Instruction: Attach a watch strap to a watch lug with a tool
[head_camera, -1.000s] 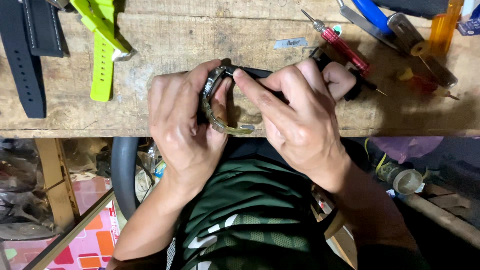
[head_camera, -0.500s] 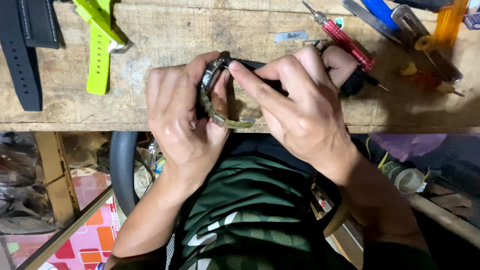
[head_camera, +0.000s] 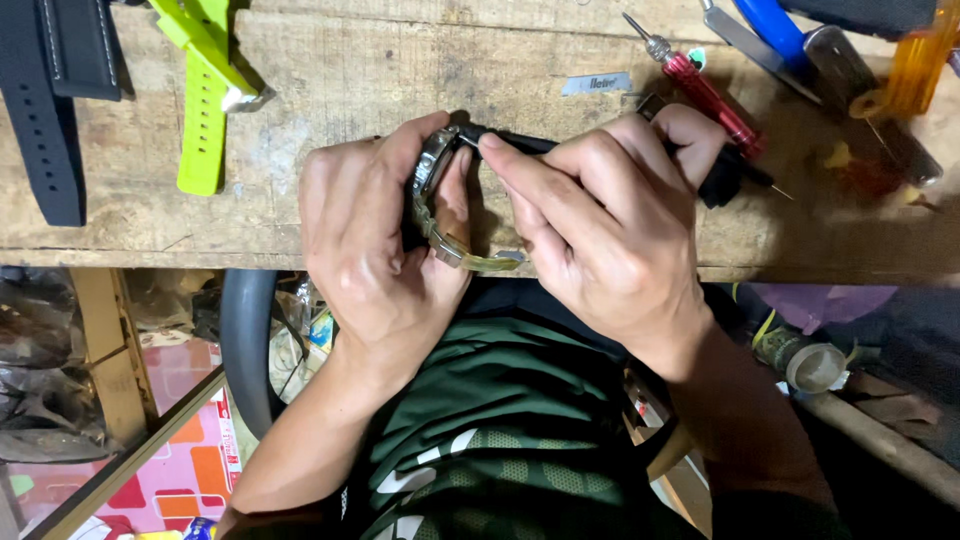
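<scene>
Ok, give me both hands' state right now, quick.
Left hand: closed around a wristwatch with a metal band.
Right hand: closed on a black tool, its tip at the watch.

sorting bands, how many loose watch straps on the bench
3: two black straps at the far left, one lime green strap beside them. More may lie beyond the frame's top edge.

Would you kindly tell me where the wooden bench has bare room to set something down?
Bare wood lies between the lime-green strap and the left hand, and along the top, between that strap and the red screwdriver. The right end is crowded with tools; black straps fill the left end.
</scene>
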